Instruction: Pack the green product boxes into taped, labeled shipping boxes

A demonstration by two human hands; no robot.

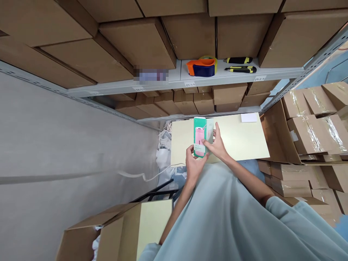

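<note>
I hold a small green product box (200, 136) with a pink item pictured on it, upright over a pale yellow table (239, 139). My left hand (194, 165) grips the box from below, fingers curled round its lower end. My right hand (216, 145) clasps its right side, thumb across the front and fingers behind. Both hands are closed on the box.
A grey metal shelf (174, 78) ahead carries brown cartons, an orange-and-blue tape dispenser (202, 67) and two yellow-black utility knives (239, 65). Taped cartons (312, 123) pile at the right. An open carton (116, 232) sits near left. White paper scraps (164, 145) lie beside the table.
</note>
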